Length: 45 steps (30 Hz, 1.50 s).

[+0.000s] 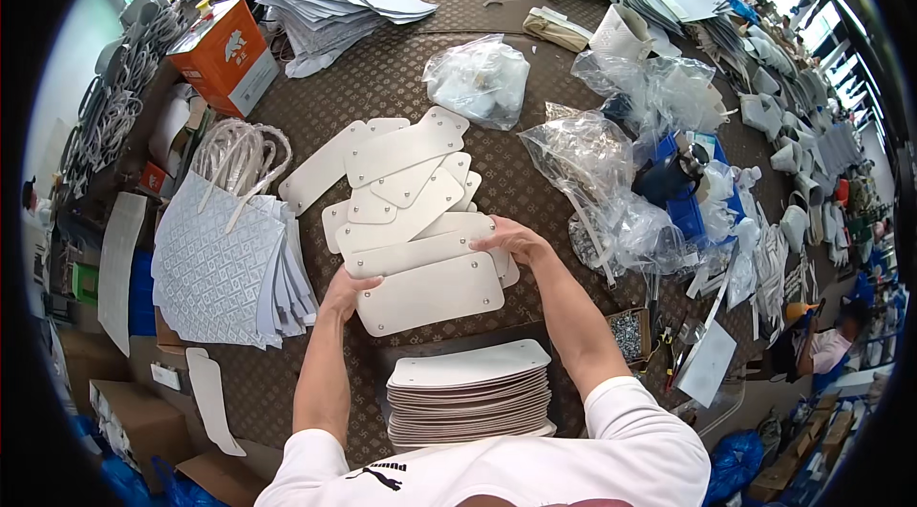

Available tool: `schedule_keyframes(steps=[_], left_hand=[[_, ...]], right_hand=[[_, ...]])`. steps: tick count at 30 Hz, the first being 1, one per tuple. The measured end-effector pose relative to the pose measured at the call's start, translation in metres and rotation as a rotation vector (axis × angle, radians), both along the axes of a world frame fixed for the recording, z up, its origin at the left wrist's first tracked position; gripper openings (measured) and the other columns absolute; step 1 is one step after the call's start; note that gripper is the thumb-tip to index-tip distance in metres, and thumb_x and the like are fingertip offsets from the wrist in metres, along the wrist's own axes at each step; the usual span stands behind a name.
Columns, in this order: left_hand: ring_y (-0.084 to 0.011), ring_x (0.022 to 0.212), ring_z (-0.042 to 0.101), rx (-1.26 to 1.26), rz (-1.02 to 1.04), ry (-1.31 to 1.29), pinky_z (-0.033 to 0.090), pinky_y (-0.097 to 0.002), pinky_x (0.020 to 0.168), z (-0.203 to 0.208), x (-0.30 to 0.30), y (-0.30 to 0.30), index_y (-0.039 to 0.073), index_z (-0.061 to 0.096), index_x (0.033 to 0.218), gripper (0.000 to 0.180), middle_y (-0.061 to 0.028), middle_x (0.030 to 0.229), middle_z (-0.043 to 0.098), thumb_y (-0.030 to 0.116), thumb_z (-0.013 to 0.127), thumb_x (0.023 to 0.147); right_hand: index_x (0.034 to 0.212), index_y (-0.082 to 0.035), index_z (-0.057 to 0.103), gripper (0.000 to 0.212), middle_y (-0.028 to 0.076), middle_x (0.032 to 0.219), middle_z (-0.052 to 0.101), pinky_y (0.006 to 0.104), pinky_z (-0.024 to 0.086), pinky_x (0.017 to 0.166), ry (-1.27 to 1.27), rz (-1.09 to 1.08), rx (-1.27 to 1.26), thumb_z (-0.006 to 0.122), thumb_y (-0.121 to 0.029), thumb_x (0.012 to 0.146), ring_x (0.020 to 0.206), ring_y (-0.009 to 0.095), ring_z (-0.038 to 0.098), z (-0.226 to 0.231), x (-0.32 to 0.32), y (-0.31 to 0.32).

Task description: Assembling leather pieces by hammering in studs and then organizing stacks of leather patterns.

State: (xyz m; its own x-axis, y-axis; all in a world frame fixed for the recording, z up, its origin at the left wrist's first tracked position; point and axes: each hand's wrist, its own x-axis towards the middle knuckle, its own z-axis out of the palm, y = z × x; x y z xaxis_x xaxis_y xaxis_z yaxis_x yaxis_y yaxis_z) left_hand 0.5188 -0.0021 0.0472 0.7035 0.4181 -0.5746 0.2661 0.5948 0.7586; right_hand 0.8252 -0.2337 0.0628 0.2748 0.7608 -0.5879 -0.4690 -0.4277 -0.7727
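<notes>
A spread-out heap of cream-white panels (406, 211) with rounded corners and small metal studs lies in front of me. My left hand (351, 293) grips the left end of the near panels, its thumb on top of the nearest panel (430, 294) and its fingers hidden. At the other end, my right hand (511, 240) has its thumb and fingers on the right end of the panel (415, 252) just behind it. Between my forearms, close to my body, stands a neat stack of similar panels (468, 392).
Left are patterned grey-white sheets (224, 264) with clear cords on top and an orange box (224, 58). Plastic bags (611, 192) and a blue bin (683, 211) stand right, above a tray of small metal parts (628, 335). Another person (831, 345) is far right.
</notes>
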Motion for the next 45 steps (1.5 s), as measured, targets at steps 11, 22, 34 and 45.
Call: schedule_keyframes(steps=[11,22,34,45], left_hand=[[-0.0221,0.109,0.066,0.344,0.12,-0.046,0.053,-0.0377,0.098,0.008,0.0,-0.024,0.001,0.057,0.132,0.064,-0.0094,0.12,0.069,-0.009,0.082,0.074],[-0.0112,0.107,0.062,0.603,-0.052,-0.127,0.054,-0.0297,0.093,0.018,-0.045,-0.057,0.006,0.058,0.131,0.064,0.0015,0.114,0.068,-0.004,0.087,0.075],[-0.0149,0.12,0.061,0.602,-0.192,-0.069,0.048,-0.0338,0.105,0.056,-0.068,-0.077,0.006,0.056,0.132,0.069,-0.0007,0.124,0.067,0.001,0.089,0.072],[-0.0181,0.126,0.056,1.133,-0.638,-0.126,0.051,-0.0304,0.101,0.018,-0.101,-0.056,0.015,0.052,0.146,0.074,-0.0064,0.14,0.057,-0.007,0.078,0.081]], right_hand=[[0.126,-0.003,0.063,0.058,0.003,0.108,0.072,0.0277,0.055,0.086,-0.359,-0.081,0.264,0.086,0.003,0.073,0.101,0.012,0.066,0.041,-0.014,-0.033],[0.126,-0.004,0.061,0.059,0.001,0.11,0.068,0.0307,0.052,0.095,-0.452,0.137,0.131,0.087,0.001,0.073,0.106,0.013,0.063,0.047,-0.043,-0.111],[0.136,-0.004,0.055,0.064,0.008,0.119,0.066,0.0337,0.048,0.1,-0.503,0.431,0.049,0.084,-0.01,0.079,0.108,0.019,0.061,0.075,-0.063,-0.141],[0.133,-0.005,0.06,0.047,0.01,0.118,0.069,0.034,0.048,0.099,-0.597,0.407,0.046,0.072,-0.009,0.088,0.109,0.019,0.063,0.063,-0.075,-0.113]])
